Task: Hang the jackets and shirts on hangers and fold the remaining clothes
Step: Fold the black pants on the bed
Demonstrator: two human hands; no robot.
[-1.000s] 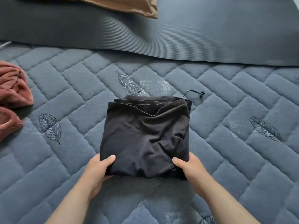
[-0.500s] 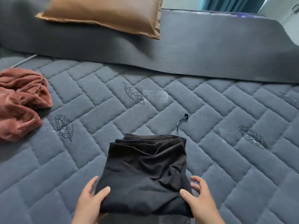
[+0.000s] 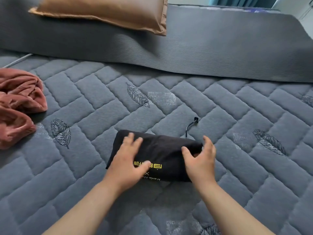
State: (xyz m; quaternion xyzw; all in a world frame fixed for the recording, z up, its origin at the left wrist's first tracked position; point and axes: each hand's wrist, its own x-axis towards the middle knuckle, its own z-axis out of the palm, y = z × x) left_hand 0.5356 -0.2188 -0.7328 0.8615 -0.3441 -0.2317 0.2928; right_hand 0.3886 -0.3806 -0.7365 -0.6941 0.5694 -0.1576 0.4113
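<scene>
A folded black garment [image 3: 166, 150] lies in a compact bundle on a grey quilted bedcover [image 3: 237, 116], directly under both hands. The left hand [image 3: 128, 160] rests flat on its left half, fingers straight and spread, grasping nothing. Yellow lettering [image 3: 156, 166] shows beside the left thumb. The right hand [image 3: 199, 160] arches over the bundle's right end, thumb on top and fingers curved past the edge; whether it grips the cloth cannot be told. A thin black cord [image 3: 190, 125] trails out just beyond the right fingers. Far left of the left hand sits crumpled rust-red cloth [image 3: 18, 102]. Well beyond both hands are a ribbed grey mat [image 3: 220, 48] and a tan pillow [image 3: 105, 11].
</scene>
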